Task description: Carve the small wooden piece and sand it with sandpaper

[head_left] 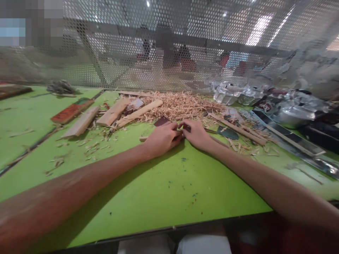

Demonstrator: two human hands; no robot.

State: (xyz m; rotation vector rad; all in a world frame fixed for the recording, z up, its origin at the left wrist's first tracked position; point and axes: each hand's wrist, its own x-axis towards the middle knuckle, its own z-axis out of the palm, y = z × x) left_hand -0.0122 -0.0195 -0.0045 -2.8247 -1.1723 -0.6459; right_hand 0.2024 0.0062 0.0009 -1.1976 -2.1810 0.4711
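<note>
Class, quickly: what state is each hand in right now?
Left hand: curled; whether it grips anything is hidden.
Right hand: bent inward; grip cannot be told.

Left hand (162,137) beside right hand (195,134), perhaps holding wooden stick (143,139); shavings (182,104) beyond.

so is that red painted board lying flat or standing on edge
Lying flat: the red painted board shows its broad painted face upward on the green table.
</note>
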